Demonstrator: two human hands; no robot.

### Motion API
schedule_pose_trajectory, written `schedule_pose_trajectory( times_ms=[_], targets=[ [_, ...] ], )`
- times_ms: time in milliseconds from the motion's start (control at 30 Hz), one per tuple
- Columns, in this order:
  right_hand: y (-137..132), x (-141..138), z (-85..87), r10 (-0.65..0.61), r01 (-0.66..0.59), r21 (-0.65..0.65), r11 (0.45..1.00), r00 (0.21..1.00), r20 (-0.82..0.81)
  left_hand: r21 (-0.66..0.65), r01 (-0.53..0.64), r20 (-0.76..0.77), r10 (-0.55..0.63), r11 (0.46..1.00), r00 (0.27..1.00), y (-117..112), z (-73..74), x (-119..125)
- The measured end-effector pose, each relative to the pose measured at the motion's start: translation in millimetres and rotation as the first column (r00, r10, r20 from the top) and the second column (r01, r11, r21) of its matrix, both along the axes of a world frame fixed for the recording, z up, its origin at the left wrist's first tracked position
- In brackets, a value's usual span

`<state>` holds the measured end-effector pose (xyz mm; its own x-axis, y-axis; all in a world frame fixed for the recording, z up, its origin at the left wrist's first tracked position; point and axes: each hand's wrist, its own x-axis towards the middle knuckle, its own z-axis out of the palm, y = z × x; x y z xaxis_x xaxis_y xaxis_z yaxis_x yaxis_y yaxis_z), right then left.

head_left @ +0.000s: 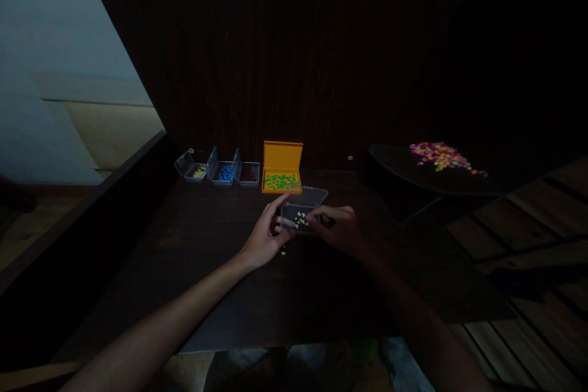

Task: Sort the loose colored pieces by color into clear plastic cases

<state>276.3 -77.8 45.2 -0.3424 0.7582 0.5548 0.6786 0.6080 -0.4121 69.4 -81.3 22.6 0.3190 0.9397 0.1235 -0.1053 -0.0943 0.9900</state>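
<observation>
A small clear plastic box [303, 211] with its lid tipped back lies on the dark wooden table [202, 294]; several tiny pale beads [301, 218] lie in it. My left hand [266, 234] holds the box's left side, index finger stretched along its far edge and thumb at its near edge. My right hand [337, 228] is curled at the box's right side, fingertips pinched over the beads. One pale bead [283, 252] lies on the table under my left hand.
Behind stands an open orange box [282, 166] with green beads. Left of it are three small clear boxes holding yellow [199, 172], blue [225, 173] and dark beads [248, 173]. A dark tray [395, 165] at the right carries a heap of mixed coloured beads [440, 155].
</observation>
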Motion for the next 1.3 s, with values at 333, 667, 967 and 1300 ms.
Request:
schedule_pose_trajectory(
  times_ms=[333, 667, 967, 1300],
  targets=[
    [-16, -25, -8.9, 0.416, -0.336, -0.332, 0.881, 0.885, 0.207, 0.009, -0.139, 0.002, 0.139, 0.990, 0.990, 16, -0.6, -12],
    [-17, -40, -19.4, 0.327, -0.160, -0.385, 0.909, 0.847, 0.420, 0.007, -0.121, -0.009, 0.121, 0.993, 0.993, 15, 0.2, -11],
    [-17, -39, -17.7, 0.375, -0.219, -0.392, 0.894, 0.845, 0.382, 0.002, -0.140, -0.004, 0.140, 0.990, 0.990, 14, 0.2, -11],
    [-15, -38, -20.3, 0.418, -0.266, -0.392, 0.881, 0.826, 0.379, 0.012, -0.128, -0.020, 0.128, 0.992, 0.992, 15, -2.8, -11]
  ],
)
